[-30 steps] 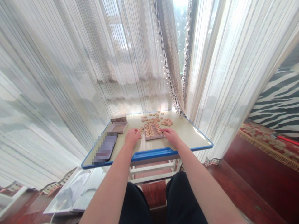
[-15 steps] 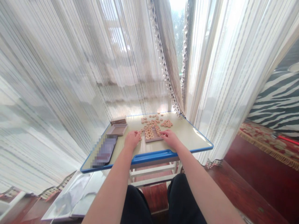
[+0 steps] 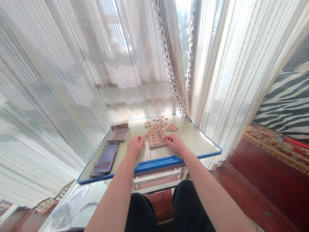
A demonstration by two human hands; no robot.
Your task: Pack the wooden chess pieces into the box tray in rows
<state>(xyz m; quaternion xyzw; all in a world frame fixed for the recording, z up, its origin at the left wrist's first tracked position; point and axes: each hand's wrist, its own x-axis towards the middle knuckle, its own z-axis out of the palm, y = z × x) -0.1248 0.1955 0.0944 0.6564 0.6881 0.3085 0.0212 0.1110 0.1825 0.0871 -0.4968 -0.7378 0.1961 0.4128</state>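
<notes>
In the head view, round wooden Chinese chess pieces [image 3: 154, 139] lie in rows inside a shallow open box [image 3: 159, 145] in front of me. My left hand [image 3: 135, 145] is just left of the box, its fingers curled together around pieces [image 3: 145, 140] at its tips, partly hidden by the fingers. At the box's right side, my right hand [image 3: 174, 143] pinches a piece [image 3: 164, 139] at the end of the right-hand column. Bare box floor shows between the columns at the near right.
Loose pieces [image 3: 158, 125] are scattered behind the box, with a cluster [image 3: 172, 127] at its back right. On the table [image 3: 193, 138], an empty tray-like lid [image 3: 120, 134], a brownish box [image 3: 120, 124] and a blurred phone-like device [image 3: 106, 159] sit leftward. Sheer curtains [image 3: 135, 80] hang behind.
The view has shifted slightly. Both hands stay almost where they were, the left at the pieces beside the box and the right at the box's right side.
</notes>
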